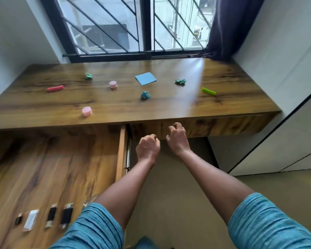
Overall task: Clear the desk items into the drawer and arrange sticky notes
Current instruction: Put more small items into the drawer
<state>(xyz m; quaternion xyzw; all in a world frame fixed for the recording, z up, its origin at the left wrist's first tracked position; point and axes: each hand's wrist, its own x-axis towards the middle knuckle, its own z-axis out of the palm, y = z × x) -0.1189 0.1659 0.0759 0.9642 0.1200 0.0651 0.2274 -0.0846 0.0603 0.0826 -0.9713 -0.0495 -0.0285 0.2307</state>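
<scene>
Contents of the open drawer (121,150) (dark, white pieces (31,220)) are blurred.

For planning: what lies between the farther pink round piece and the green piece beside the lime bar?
The blue sticky note, seen in the head view.

Teal-blue sleeves, crinkly weave with fine ridges across fabric: left sleeve (90,227), right sleeve (266,223), both ending around elbow. Bare forearms (133,180) below. Thin pale ring (184,130) on right hand (178,139).
</scene>
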